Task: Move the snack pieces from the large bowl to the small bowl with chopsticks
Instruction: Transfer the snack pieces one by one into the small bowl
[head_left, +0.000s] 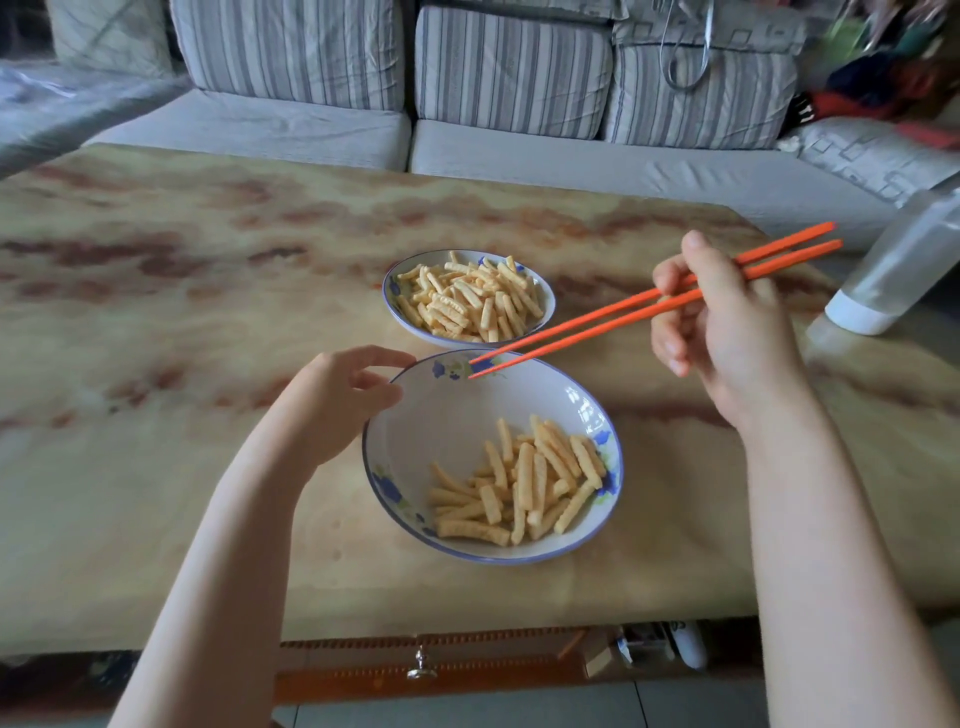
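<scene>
Snack pieces (524, 483): we see a loose heap of ridged yellow sticks in the near-right part of the large bowl (415, 441), whose left side shows bare white.
Small bowl (395, 312): it stands just beyond the large bowl with the rims close together, and it is heaped with the same ridged sticks.
Chopsticks (597, 314): an orange pair slants down from the upper right, and the bare tips hover slightly apart over the large bowl's far rim.
Right hand (727, 322): its fingers curl round the chopsticks toward their upper end, and it is raised above the table (156, 312).
Left hand (337, 400): it holds the large bowl at the far-left rim, with the forefinger along the edge and the thumb against the outer wall.
Table: the top is marbled tan and rust, and we spot a drawer knob (422, 667) below the near edge.
Right edge: what we take to be a clear bottle (904, 265) with a white cap leans there, blurred.
Behind: a grey striped sofa (260, 124) runs along the far side of the table.
</scene>
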